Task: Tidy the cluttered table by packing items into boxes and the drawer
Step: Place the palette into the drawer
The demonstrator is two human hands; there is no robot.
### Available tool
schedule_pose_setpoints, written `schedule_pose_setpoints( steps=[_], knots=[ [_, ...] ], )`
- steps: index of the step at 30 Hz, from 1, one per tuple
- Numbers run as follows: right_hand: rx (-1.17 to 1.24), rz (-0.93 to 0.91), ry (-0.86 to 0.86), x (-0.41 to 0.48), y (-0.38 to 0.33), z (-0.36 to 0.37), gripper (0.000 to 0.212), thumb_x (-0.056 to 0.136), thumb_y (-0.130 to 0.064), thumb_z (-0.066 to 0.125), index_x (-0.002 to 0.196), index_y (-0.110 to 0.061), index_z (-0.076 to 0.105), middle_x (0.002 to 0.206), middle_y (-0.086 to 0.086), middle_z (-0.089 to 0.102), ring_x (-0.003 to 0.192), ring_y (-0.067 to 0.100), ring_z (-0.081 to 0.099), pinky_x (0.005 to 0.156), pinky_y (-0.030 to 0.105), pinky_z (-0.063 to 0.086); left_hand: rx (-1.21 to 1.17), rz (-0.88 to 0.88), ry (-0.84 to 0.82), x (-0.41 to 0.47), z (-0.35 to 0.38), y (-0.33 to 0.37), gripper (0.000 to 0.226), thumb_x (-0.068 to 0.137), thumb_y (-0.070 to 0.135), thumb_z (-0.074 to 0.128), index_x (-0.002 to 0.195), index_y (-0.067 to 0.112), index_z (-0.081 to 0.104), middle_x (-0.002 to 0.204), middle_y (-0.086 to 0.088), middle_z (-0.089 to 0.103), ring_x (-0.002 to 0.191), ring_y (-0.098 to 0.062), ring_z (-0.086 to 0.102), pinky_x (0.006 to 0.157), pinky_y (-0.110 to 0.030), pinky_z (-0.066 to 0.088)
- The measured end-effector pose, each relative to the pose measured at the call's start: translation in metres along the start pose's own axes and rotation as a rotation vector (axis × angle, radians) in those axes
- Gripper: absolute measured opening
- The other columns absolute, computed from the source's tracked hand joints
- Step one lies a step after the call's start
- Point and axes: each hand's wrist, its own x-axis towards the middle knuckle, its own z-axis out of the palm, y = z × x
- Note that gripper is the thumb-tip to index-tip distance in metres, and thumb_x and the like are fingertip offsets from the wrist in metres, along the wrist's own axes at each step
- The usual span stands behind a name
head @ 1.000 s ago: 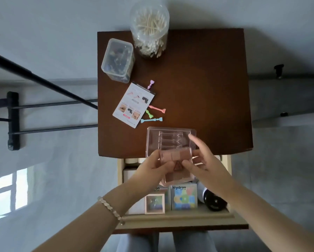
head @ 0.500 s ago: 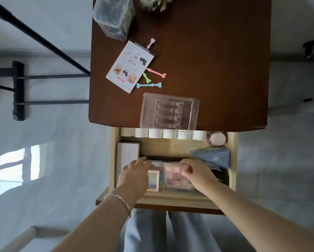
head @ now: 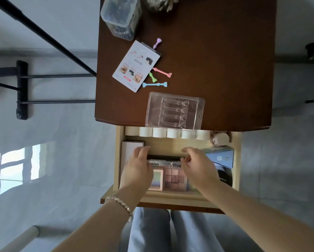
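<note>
The open wooden drawer (head: 236, 160) sticks out under the brown table (head: 225, 60). A pink eyeshadow palette (head: 173, 179) lies flat near the drawer's front, beside a small pink-framed case (head: 157, 180) and in front of two Hydron boxes (head: 157, 163). My left hand (head: 138, 168) hovers over the drawer's left part, fingers stretched toward a white box (head: 129, 149). Over the right part, my right hand (head: 198, 166) has loosely bent fingers. Neither hand holds anything. On the table lie a clear blister tray (head: 174, 111), a printed card (head: 136, 66) and several small coloured applicators (head: 154, 84).
A clear box of dark items (head: 120, 15) and a cotton swab jar (head: 159, 2) stand at the table's far edge. The drawer also holds a row of white round pots (head: 159, 132), a blue box (head: 220, 157) and a black compact (head: 225, 176). Black rails stand at left.
The palette went from in front of the table edge down into the drawer. Both hands have let go of it and moved a little toward the drawer's back.
</note>
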Motion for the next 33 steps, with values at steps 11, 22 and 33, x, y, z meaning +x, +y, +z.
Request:
schedule_pose_setpoints(
  steps=[11,22,33],
  knots=[
    [0.784,0.673,0.265,0.068,-0.048,-0.058,0.052,0.081,-0.038,0.063,0.115,-0.01,0.034,0.1,0.013,0.048,0.086,0.027,0.05,0.081,0.039,0.047,0.355,0.26,-0.077,0.068,-0.068,0.07,0.089,0.082,0.03,0.064,0.149,0.029,0.005,0.158,-0.002,-0.001,0.141,-0.026,0.013,0.112,-0.043,0.023],
    [0.906,0.587,0.266,0.045,-0.04,-0.058,0.028,0.088,-0.028,0.057,0.068,-0.01,0.052,0.071,0.008,0.056,0.077,0.023,0.054,0.087,0.042,0.05,0.51,0.341,0.025,0.063,-0.044,0.087,0.09,0.07,0.045,0.072,0.137,0.011,0.023,0.148,-0.007,0.022,0.135,-0.027,0.021,0.11,-0.041,0.019],
    [1.066,0.097,0.303,-0.013,-0.096,-0.154,0.025,0.092,-0.03,0.05,0.098,-0.007,0.057,0.089,0.012,0.065,0.09,0.025,0.063,0.084,0.034,0.054,-0.638,0.208,-0.601,0.021,-0.108,0.135,0.072,0.082,0.022,0.067,0.141,0.033,0.027,0.105,0.0,0.06,0.096,-0.009,0.059,0.09,-0.027,0.043]
  ],
)
